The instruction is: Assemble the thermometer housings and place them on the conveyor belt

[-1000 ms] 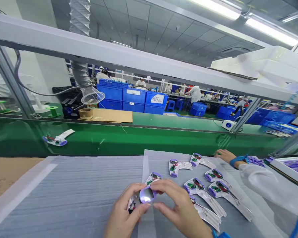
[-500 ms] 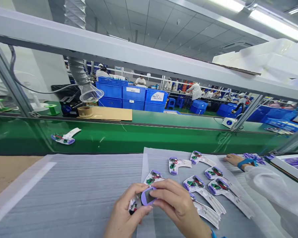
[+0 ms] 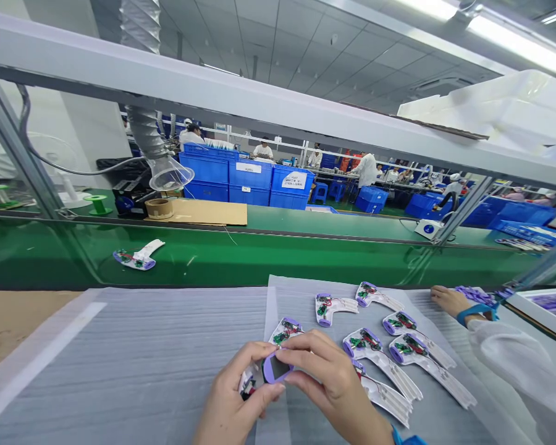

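Observation:
In front of me my left hand (image 3: 229, 395) is closed around a white gun-shaped housing half, mostly hidden by the fingers, with dark and red parts showing at its edge. A purple display frame (image 3: 269, 371) with a dark screen sits at its end. My right hand (image 3: 331, 377) pinches that frame, thumb and fingertips at its right and upper edges. Just behind my hands lies another open housing half (image 3: 286, 327) with a green board and red wires. Several more, among them one housing half (image 3: 364, 343), are spread to the right on the sheeted table.
Another person's hand (image 3: 449, 301) rests near purple parts (image 3: 475, 295) at the right, beside a white tray (image 3: 528, 303). A green belt (image 3: 241, 256) crosses behind the table, carrying one housing half (image 3: 136, 256). Blue crates (image 3: 250, 179) stand beyond, under a shelf beam (image 3: 259, 102).
The housing half on the green belt has moved right. The other person's hand has shifted right, towards the purple parts. My right fingers have moved slightly on the frame; both hands stay in place.

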Demonstrator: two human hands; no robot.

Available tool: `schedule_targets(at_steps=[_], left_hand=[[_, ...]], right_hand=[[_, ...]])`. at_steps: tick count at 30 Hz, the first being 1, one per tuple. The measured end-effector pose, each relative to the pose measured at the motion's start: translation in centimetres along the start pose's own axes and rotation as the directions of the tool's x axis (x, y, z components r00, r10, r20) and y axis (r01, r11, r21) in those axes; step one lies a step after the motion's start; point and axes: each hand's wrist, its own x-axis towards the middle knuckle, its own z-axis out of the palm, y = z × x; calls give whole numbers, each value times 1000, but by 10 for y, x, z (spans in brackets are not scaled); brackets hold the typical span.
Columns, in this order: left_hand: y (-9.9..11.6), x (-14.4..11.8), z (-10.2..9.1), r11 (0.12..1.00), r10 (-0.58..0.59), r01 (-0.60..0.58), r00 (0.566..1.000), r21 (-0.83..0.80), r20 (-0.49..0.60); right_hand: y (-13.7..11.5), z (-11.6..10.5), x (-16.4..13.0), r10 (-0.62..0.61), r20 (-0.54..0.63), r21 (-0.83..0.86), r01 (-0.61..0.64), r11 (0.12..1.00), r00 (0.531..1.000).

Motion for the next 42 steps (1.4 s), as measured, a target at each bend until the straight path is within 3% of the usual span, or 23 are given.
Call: schedule_targets(at_steps=[5,12,21,30,35,42], left_hand=[[0,-1,-1,1000,-7,8,1000,-10,12],[0,0,-2,994,61,-58,998,93,-33],[0,-1,-4,967,211,-207,977,148,-14],[-1,-1,-5,967,185,-185,983,177,21],[-2,2,-10,970,153,-140,987,196,-50],[4,-2,-10,952,219,-219,975,214,22]], right_hand=[[0,0,1,-25,-46,1,25,1000,999],[-6,-6,14,157,-16,212,-150,966,987],[-6,-5,22,130,64,229,-141,963,989],[-15,-5,22,133,115,182,-153,971,984],[-14,-1,19,103,48,154,-109,982,994],[-7,2,26,141,52,279,-149,949,989]])
